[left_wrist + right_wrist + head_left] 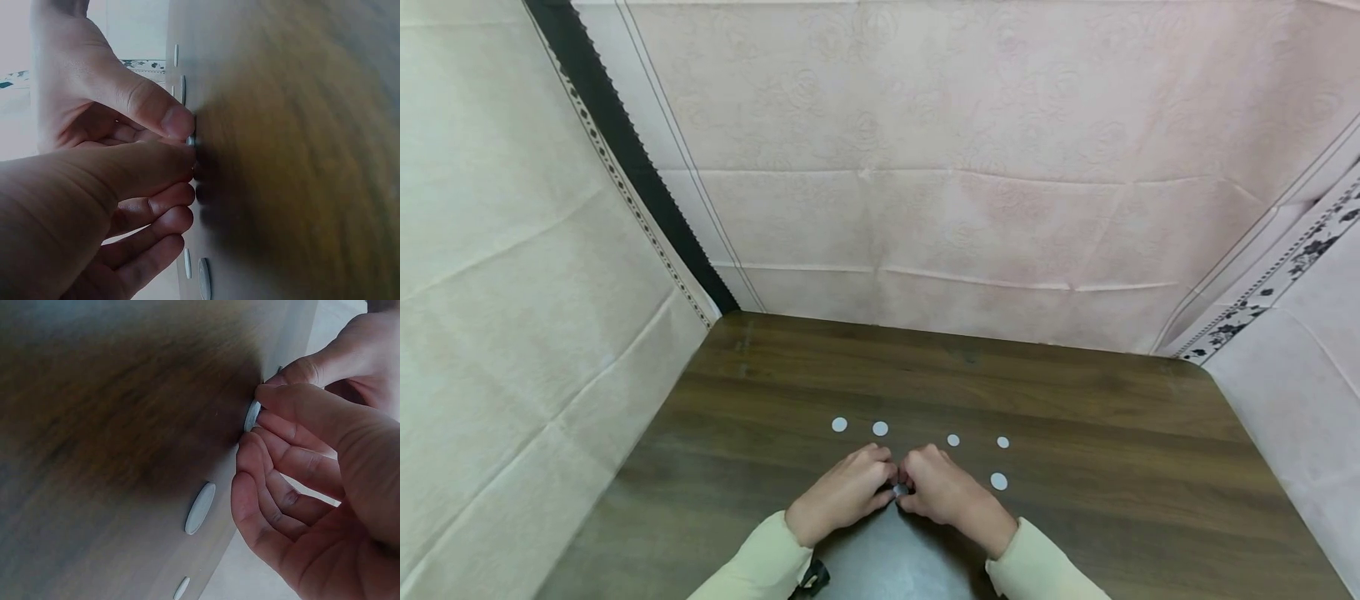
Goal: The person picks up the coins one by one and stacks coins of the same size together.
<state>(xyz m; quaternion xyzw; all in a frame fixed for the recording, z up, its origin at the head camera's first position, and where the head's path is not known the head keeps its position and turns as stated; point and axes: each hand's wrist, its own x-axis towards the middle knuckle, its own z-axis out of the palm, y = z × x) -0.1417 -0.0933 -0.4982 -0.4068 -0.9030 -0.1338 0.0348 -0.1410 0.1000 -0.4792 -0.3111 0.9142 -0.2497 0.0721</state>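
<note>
A small silver coin (900, 490) is between the fingertips of both hands, low over the table near the person. My left hand (844, 490) pinches it from the left, thumb toward the body. From the other side my right hand (949, 490) grips it with thumb and forefinger. The right wrist view shows the face of this coin (252, 416) by the right fingertips, right at the tabletop. Fingers of both hands hide part of it. Just beyond the hands lie a coin (880, 428) on the left and a smaller coin (953, 440) on the right.
Further coins lie flat on the brown wooden table (1112, 500): one at the far left (839, 424), another coin (1003, 442) at the right and a larger coin (998, 482) beside the right wrist. Pale cloth (925, 208) hangs behind the table and on both sides.
</note>
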